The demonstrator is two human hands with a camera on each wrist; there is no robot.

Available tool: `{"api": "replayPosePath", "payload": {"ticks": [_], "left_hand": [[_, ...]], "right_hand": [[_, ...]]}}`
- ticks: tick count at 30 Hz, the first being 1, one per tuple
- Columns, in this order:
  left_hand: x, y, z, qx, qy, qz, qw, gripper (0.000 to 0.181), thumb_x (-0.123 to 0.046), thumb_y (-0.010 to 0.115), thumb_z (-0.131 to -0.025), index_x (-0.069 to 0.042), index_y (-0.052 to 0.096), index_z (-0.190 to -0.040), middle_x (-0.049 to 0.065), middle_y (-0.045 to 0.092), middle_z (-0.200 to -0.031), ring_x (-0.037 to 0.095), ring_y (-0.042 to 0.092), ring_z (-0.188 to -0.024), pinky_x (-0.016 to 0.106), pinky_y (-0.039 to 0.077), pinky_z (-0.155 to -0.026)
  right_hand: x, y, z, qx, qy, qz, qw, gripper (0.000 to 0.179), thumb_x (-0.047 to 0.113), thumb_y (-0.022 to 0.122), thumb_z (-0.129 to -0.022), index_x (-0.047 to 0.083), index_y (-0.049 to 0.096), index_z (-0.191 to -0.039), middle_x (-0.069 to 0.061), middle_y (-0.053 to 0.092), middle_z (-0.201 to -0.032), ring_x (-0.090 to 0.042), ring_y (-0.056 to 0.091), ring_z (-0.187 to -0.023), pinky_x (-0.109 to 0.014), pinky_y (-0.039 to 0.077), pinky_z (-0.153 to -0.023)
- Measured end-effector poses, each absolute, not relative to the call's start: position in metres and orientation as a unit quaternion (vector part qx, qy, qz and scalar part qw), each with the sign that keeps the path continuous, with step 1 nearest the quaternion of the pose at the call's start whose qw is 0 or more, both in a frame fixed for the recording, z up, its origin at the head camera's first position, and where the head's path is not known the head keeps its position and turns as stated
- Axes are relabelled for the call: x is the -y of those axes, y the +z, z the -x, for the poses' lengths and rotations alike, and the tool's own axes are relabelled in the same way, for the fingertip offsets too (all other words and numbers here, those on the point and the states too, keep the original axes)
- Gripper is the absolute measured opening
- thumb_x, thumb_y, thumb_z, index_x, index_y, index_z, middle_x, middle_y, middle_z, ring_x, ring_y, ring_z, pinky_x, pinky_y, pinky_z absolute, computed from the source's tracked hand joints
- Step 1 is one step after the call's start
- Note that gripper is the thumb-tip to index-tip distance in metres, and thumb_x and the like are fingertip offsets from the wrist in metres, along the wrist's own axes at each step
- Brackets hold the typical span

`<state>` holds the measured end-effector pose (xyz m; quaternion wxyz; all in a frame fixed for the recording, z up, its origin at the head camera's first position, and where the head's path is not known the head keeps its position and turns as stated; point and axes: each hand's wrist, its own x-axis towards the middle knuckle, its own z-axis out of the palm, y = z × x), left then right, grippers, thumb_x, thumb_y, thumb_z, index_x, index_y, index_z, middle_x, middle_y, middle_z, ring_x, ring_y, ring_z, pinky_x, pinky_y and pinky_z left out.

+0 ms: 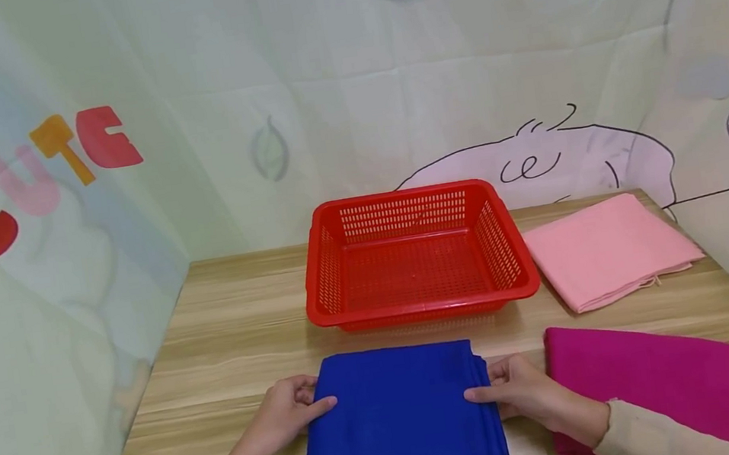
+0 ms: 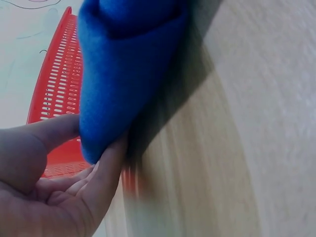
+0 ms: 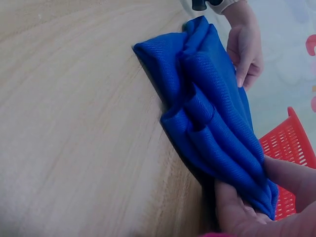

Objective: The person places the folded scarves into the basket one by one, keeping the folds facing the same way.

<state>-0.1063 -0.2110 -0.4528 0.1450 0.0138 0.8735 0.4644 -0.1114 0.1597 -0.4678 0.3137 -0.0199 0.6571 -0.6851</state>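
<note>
Two-handed grip on the folded blue cloth (image 1: 397, 423), just in front of the red basket (image 1: 423, 307) on the wooden table (image 1: 226, 330): pinched at one side by the left hand (image 1: 285, 415), at the other by the right hand (image 1: 527, 390), with thumbs on top and fingers underneath. To keep the folds neat, best to squeeze all layers together — especially on the right, with several loose folds showing in that wrist view — and to hold both sides level, without stretching. Hidden: most fingertips, under the cloth. Cut off in the head view: its lowest layer, at the near edge. Hard to tell: whether fully clear of the table or partly resting there.
</note>
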Motion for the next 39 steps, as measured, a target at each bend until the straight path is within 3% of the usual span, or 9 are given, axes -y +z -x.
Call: {"api": "replayPosePath", "payload": {"ticks": [8, 13, 24, 33, 39], "left_hand": [[0.214, -0.451, 0.106, -0.857, 0.479, -0.025, 0.191, 0.057, -0.026, 0.075, -0.09, 0.018, 0.055, -0.12, 0.003, 0.061, -0.07, 0.017, 0.06, -0.062, 0.031, 0.055, -0.055], [0.216, -0.449, 0.105, -0.83, 0.508, -0.045, 0.225, 0.053, -0.022, 0.074, -0.092, 0.018, 0.052, -0.119, 0.007, 0.069, -0.075, 0.019, 0.066, -0.066, 0.032, 0.056, -0.057], [0.218, -0.449, 0.106, -0.799, 0.551, -0.059, 0.233, 0.039, -0.014, 0.07, -0.094, 0.016, 0.056, -0.115, 0.012, 0.072, -0.08, 0.022, 0.07, -0.071, 0.034, 0.059, -0.059], [0.217, -0.444, 0.104, -0.792, 0.558, -0.038, 0.245, 0.042, -0.015, 0.072, -0.093, 0.015, 0.054, -0.116, 0.013, 0.073, -0.084, 0.021, 0.07, -0.072, 0.035, 0.059, -0.061], [0.215, -0.439, 0.102, -0.802, 0.546, -0.037, 0.242, 0.045, -0.018, 0.074, -0.092, 0.014, 0.054, -0.116, 0.01, 0.072, -0.082, 0.019, 0.068, -0.069, 0.031, 0.057, -0.059]], "right_hand": [[-0.159, -0.467, 0.112, -0.67, -0.666, 0.016, 0.326, 0.028, 0.015, 0.074, -0.091, -0.009, 0.069, -0.104, -0.014, 0.074, -0.086, -0.018, 0.073, -0.076, -0.034, 0.06, -0.066], [-0.157, -0.467, 0.112, -0.673, -0.667, 0.023, 0.318, 0.028, 0.012, 0.072, -0.091, -0.011, 0.067, -0.106, -0.014, 0.074, -0.086, -0.017, 0.072, -0.076, -0.034, 0.06, -0.066], [-0.16, -0.465, 0.112, -0.661, -0.682, 0.04, 0.309, 0.03, 0.006, 0.072, -0.091, -0.015, 0.063, -0.11, -0.018, 0.073, -0.092, -0.019, 0.072, -0.082, -0.038, 0.06, -0.072], [-0.162, -0.464, 0.113, -0.659, -0.686, 0.049, 0.305, 0.011, 0.004, 0.072, -0.091, -0.005, 0.067, -0.094, -0.012, 0.073, -0.083, -0.018, 0.072, -0.079, -0.037, 0.06, -0.071], [-0.165, -0.461, 0.112, -0.662, -0.681, 0.059, 0.307, 0.009, 0.007, 0.074, -0.09, 0.0, 0.067, -0.09, -0.007, 0.072, -0.079, -0.017, 0.072, -0.078, -0.036, 0.06, -0.07]]}}
